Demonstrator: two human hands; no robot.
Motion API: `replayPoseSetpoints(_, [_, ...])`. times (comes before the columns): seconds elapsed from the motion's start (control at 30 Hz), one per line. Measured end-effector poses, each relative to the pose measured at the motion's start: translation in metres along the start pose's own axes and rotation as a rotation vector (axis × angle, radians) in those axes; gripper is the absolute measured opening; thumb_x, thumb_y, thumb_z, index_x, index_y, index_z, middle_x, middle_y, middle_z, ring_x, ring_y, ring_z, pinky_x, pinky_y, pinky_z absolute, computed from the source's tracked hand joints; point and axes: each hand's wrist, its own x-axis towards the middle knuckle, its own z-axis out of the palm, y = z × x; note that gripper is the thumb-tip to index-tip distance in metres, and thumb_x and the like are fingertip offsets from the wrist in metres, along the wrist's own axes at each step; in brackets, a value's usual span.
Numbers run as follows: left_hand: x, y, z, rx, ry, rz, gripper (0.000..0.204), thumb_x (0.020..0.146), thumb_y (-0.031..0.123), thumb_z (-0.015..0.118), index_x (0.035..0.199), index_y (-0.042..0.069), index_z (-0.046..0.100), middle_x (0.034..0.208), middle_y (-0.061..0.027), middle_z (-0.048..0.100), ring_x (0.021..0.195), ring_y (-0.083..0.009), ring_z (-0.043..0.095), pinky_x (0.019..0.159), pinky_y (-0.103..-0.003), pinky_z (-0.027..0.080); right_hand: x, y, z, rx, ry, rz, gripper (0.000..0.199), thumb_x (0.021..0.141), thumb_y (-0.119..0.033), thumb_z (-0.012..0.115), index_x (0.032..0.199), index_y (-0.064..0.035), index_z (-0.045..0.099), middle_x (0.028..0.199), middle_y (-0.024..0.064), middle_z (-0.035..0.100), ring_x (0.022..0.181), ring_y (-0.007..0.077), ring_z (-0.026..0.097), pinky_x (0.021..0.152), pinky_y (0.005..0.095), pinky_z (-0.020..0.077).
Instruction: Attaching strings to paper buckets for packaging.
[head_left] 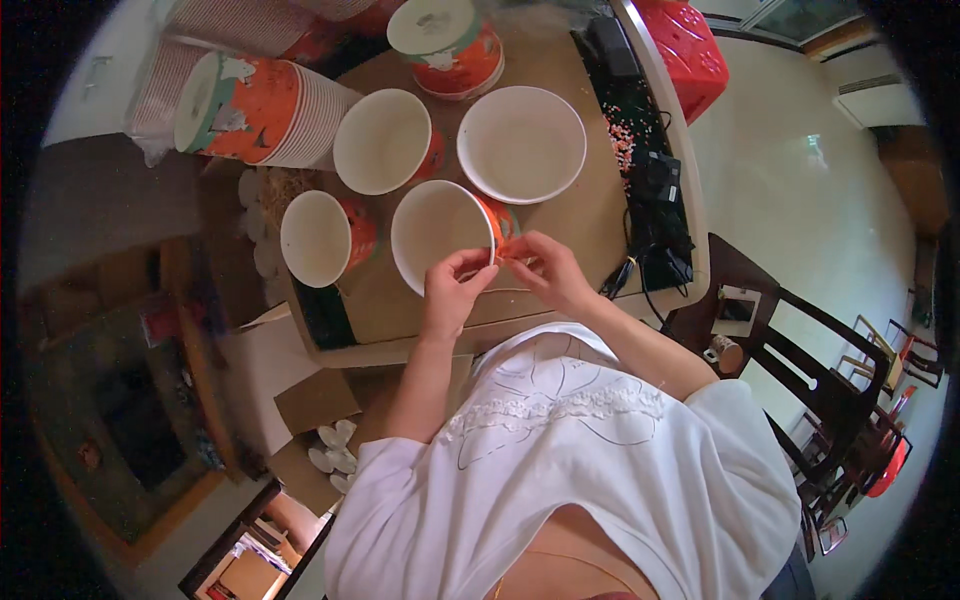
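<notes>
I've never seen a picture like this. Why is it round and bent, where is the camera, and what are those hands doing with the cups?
There is no machine here: a person works with bare hands. The single picture comes from a wide fisheye camera worn on the head, looking down, which is why straight edges curve near the rim. The white shirt below is the person's own. On the brown table stand open paper bowls, white inside and orange outside, a wide white bowl, a lidded bowl and a sleeve of stacked bowls lying on its side. The left hand and right hand meet at the rim of the nearest bowl, pinching something small and orange that I cannot identify.
</notes>
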Motion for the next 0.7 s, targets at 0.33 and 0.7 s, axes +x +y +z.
replayPoseSetpoints(0.33, [0.003, -0.002, 0.004, 0.086, 0.007, 0.056, 0.023, 0.078, -0.001, 0.064, 0.100, -0.004, 0.062, 0.094, -0.0083, 0.065, 0.084, -0.0129, 0.062, 0.074, -0.024, 0.052, 0.006, 0.002, -0.004, -0.052, -0.006, -0.031, 0.012, 0.085, -0.003, 0.057, 0.097, -0.0016, 0.058, 0.087, 0.0040, 0.060, 0.075, 0.0092, 0.057, 0.063, 0.0233, 0.0491])
replayPoseSetpoints(0.7, [0.005, -0.001, 0.012, 0.228, -0.014, 0.077, 0.019, 0.079, 0.002, 0.063, 0.098, -0.003, 0.064, 0.094, -0.0082, 0.066, 0.085, -0.0132, 0.062, 0.077, -0.026, 0.050, 0.011, 0.004, -0.011, -0.095, -0.028, -0.013, 0.011, 0.079, -0.004, 0.062, 0.089, -0.0005, 0.059, 0.084, 0.0113, 0.060, 0.077, 0.0188, 0.062, 0.068, 0.0311, 0.0511])
